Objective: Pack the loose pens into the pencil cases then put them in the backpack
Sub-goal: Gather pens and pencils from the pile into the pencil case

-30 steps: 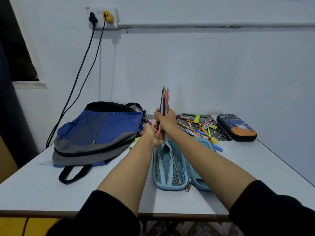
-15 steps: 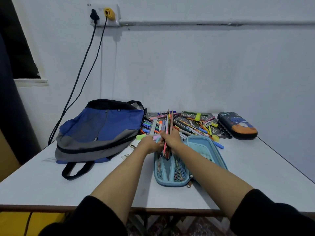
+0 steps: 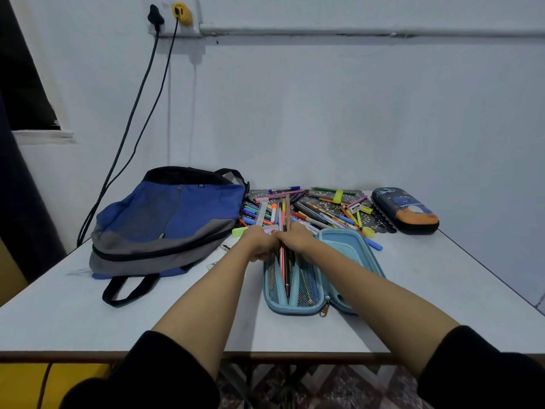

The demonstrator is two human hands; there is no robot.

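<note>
— How do the arms lie?
— Both forearms stretch forward over the bench. The left hand and right hand meet side by side above the far end of the open blue pencil case.
— And the fingers?
— They are curled round a bundle of pens, both hands gripping it. Its lower ends sit in the case's left half and its tips point toward the wall.
— What else is there?
— Loose pens are piled behind the hands, a backpack lies to the left, and a dark pencil case sits zipped at far right.
</note>
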